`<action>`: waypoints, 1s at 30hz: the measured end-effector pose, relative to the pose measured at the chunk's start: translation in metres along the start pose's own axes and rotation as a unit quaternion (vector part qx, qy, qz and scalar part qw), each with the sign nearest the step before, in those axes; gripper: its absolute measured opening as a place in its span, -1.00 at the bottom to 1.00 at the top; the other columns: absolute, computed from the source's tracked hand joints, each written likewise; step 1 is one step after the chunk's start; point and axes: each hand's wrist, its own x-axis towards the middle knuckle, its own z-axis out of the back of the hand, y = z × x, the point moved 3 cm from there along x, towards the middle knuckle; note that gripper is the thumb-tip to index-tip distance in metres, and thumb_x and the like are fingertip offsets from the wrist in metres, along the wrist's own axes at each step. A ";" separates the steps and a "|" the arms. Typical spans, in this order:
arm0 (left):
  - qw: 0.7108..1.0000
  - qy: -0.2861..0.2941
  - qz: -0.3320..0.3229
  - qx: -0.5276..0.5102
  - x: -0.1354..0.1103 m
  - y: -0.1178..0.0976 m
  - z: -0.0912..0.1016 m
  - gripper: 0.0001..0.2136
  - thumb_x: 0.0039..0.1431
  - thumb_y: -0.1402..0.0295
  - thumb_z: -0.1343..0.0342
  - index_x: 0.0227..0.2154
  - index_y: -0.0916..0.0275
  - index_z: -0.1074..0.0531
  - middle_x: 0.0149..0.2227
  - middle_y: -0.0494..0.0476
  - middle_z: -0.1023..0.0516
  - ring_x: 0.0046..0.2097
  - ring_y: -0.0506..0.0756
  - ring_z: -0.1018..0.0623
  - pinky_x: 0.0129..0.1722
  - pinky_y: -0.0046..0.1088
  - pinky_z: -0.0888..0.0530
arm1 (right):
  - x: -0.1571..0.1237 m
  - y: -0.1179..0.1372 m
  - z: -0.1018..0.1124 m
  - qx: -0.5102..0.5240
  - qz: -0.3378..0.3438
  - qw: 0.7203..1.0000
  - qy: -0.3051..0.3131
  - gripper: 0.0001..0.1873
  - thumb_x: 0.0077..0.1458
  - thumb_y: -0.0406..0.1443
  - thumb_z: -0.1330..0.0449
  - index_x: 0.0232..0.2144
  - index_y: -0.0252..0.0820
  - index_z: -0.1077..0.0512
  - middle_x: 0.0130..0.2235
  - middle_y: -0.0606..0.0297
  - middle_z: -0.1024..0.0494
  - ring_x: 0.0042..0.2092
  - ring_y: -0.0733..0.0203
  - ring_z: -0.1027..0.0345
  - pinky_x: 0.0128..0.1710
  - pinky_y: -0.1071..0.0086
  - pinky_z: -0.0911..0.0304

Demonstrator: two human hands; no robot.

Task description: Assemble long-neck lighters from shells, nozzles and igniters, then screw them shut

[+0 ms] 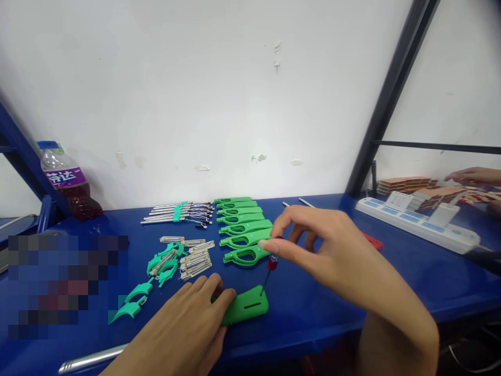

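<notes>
My left hand [199,313] is wrapped round a long-necked lighter with a green handle [250,308], pressing it on the table. Its silver tube [92,359] pokes out to the left beyond my forearm. In my right hand [324,248] a small screwdriver [273,262] is pinched between thumb and fingers. The tilted shaft meets the handle at a screw hole near its right end. Several green handle shells [245,228] lie in a row behind. Left of them are clear fuel tanks [195,263], teal plastic parts [167,271] and silver tubes with wires [168,215].
A drink bottle [70,183] leans against the wall at the back left. On the right lie a white power strip [418,223], a red item [372,241] and stacked pieces [407,184]. Another person's hand [473,176] shows at the far right. A blurred patch covers the left.
</notes>
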 end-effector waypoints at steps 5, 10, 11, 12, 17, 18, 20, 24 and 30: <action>1.000 0.017 -0.011 0.012 0.002 -0.002 0.013 -0.61 0.11 0.58 -0.12 -0.05 0.10 -0.59 -0.06 0.19 -0.64 -0.09 0.32 -0.69 -0.10 -0.02 -0.69 | 0.001 -0.003 0.006 0.115 -0.027 0.991 -0.058 -0.75 0.37 -0.06 -0.35 -0.30 -0.04 -0.54 -0.26 0.43 -0.75 -0.29 0.29 -0.62 -0.35 0.47 -0.40; 0.994 -0.082 -0.050 0.043 -0.006 -0.001 0.021 -0.55 0.09 0.67 -0.03 -0.06 0.08 -0.54 -0.07 0.14 -0.59 -0.08 0.24 -0.65 -0.13 -0.25 -0.64 | -0.001 -0.005 0.012 0.241 -0.012 0.963 -0.119 -0.76 0.41 -0.08 -0.31 -0.27 -0.03 -0.46 -0.22 0.36 -0.77 -0.17 0.24 -0.66 -0.17 0.44 -0.50; 0.993 -0.094 -0.055 0.044 -0.007 -0.001 0.022 -0.53 0.08 0.68 -0.02 -0.04 0.07 -0.53 -0.08 0.14 -0.59 -0.09 0.23 -0.65 -0.15 -0.28 -0.63 | -0.001 -0.006 0.013 0.248 -0.010 0.960 -0.129 -0.76 0.43 -0.08 -0.29 -0.26 -0.04 -0.45 -0.23 0.35 -0.75 -0.19 0.24 -0.65 -0.17 0.44 -0.50; 0.992 -0.104 -0.057 0.042 -0.007 0.000 0.022 -0.51 0.08 0.68 -0.01 -0.02 0.06 -0.52 -0.08 0.14 -0.58 -0.10 0.21 -0.64 -0.18 -0.31 -0.63 | -0.001 -0.007 0.014 0.249 -0.009 0.958 -0.142 -0.75 0.46 -0.08 -0.26 -0.26 -0.04 -0.44 -0.25 0.35 -0.73 -0.21 0.25 -0.62 -0.18 0.43 -0.49; 0.980 -0.173 -0.088 0.041 -0.010 0.007 0.024 -0.44 0.17 0.66 0.06 0.15 0.05 -0.46 -0.02 0.18 -0.55 -0.15 0.16 -0.64 -0.25 -0.38 -0.62 | -0.001 -0.018 0.016 0.280 -0.023 0.936 -0.214 -0.67 0.54 -0.03 -0.10 -0.23 -0.04 -0.47 -0.41 0.44 -0.36 -0.44 0.35 -0.34 -0.52 0.52 -0.23; 0.976 -0.191 -0.093 0.043 -0.011 0.008 0.025 -0.44 0.21 0.65 0.07 0.18 0.05 -0.45 -0.01 0.19 -0.55 -0.15 0.17 -0.65 -0.24 -0.36 -0.63 | -0.001 -0.019 0.016 0.289 -0.035 0.933 -0.214 -0.66 0.54 -0.02 -0.10 -0.24 -0.04 -0.47 -0.43 0.46 -0.29 -0.51 0.38 -0.21 -0.60 0.52 -0.09; 0.971 -0.214 -0.094 0.045 -0.013 0.014 0.026 -0.47 0.29 0.62 0.07 0.22 0.03 -0.45 0.01 0.21 -0.55 -0.12 0.17 -0.66 -0.20 -0.34 -0.65 | -0.003 -0.019 0.015 0.268 -0.066 0.942 -0.189 -0.59 0.52 0.02 -0.09 -0.28 -0.06 -0.49 -0.46 0.46 -0.24 -0.56 0.39 -0.06 -0.64 0.49 0.04; 0.967 -0.235 -0.076 0.058 -0.018 0.027 0.024 -0.38 0.39 0.58 0.03 0.39 -0.14 -0.30 0.12 0.19 -0.54 0.01 0.19 -0.65 -0.04 -0.29 -0.65 | -0.009 -0.004 0.003 0.141 -0.082 0.987 -0.003 -0.57 0.46 0.09 -0.14 -0.20 -0.01 -0.64 -0.31 0.34 -0.57 -0.26 0.21 -0.47 -0.31 0.40 -0.34; 0.956 -0.279 -0.085 0.022 -0.021 0.026 0.028 -0.31 0.39 0.60 0.01 0.42 -0.26 -0.26 0.12 0.11 -0.55 0.05 0.20 -0.63 0.10 -0.17 -0.59 | -0.015 0.017 -0.024 -0.004 -0.018 0.983 0.182 -0.74 0.27 0.02 -0.40 -0.16 0.04 -0.65 -0.20 0.43 -0.72 -0.16 0.13 -0.57 -0.17 0.32 -0.34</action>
